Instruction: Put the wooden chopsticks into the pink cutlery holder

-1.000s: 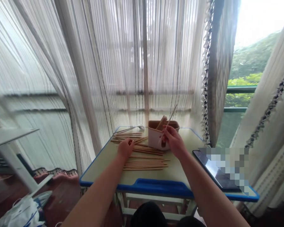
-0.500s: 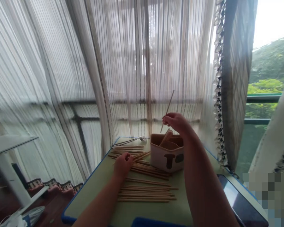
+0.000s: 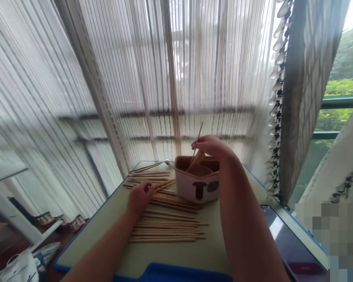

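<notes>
My right hand (image 3: 212,147) pinches a thin wooden chopstick (image 3: 200,131), held steeply tilted over the left part of a white utensil box (image 3: 184,188) with a brown inside. The stick's lower end reaches into the box, beside a bundle of chopsticks (image 3: 196,159) leaning there. My left hand (image 3: 140,197) is closed around a few chopsticks (image 3: 166,184) that stick out to the right, low over the table. Under and beside it lie more loose chopsticks (image 3: 173,202). Nearer to me is another row of chopsticks (image 3: 164,231), laid side by side.
Long metal utensils (image 3: 150,166) lie at the table's back left corner. A dark tablet (image 3: 291,243) rests along the right side of the blue-edged table (image 3: 102,235). Sheer curtains (image 3: 141,78) hang right behind. A white bag (image 3: 19,268) is on the floor at left.
My right hand has lifted the chopstick from the box's front, then lowered it into the box's opening. My left hand keeps its chopsticks near the same spot. The view has shifted.
</notes>
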`<state>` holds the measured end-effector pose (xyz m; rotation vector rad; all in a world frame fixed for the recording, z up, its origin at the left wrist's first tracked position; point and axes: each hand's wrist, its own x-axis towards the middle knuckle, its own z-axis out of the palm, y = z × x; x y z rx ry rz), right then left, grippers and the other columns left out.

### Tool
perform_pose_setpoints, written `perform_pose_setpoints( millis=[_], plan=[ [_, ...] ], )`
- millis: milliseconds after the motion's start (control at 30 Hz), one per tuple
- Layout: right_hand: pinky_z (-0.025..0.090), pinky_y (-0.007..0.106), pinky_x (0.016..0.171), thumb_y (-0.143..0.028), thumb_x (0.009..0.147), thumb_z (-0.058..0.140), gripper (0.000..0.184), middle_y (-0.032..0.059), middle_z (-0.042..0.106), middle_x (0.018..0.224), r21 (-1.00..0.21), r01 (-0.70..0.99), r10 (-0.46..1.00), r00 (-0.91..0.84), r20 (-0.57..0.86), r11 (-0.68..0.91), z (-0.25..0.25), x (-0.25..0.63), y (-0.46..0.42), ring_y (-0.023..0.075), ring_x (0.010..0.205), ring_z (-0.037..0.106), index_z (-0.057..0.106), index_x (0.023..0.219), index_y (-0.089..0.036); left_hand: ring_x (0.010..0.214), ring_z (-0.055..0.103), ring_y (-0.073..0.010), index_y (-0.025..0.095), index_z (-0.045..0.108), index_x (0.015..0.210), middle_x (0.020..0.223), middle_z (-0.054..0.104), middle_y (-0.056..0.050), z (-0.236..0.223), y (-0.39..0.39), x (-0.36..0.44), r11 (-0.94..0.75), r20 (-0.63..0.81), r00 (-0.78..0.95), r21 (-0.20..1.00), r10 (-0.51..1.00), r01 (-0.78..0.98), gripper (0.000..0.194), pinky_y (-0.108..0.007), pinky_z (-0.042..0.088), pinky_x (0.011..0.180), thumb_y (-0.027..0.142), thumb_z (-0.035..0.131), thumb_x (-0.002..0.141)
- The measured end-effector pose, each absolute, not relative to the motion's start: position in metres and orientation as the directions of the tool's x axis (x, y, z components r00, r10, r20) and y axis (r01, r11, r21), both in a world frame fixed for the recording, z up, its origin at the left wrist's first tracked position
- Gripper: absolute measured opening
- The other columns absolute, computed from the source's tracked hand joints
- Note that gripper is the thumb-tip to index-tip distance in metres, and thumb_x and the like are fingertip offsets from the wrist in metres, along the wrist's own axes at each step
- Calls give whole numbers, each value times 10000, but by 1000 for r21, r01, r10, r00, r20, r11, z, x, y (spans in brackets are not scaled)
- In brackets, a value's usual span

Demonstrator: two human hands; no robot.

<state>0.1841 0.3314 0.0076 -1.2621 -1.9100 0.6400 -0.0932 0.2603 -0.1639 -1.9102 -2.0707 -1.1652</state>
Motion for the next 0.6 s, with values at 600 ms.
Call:
perform_pose_setpoints(
  millis=[600],
  plan=[
    [431, 327, 703, -121, 660, 641, 143, 43, 653, 772, -628, 458, 762, -208, 613, 630, 21, 186, 326, 173, 749, 572, 696, 773, -188, 539, 490, -121, 186, 637, 721, 541, 554, 16, -167, 277, -101, -85, 550, -189, 434, 813, 897, 220, -230, 333, 565, 336, 483, 767]
  ],
)
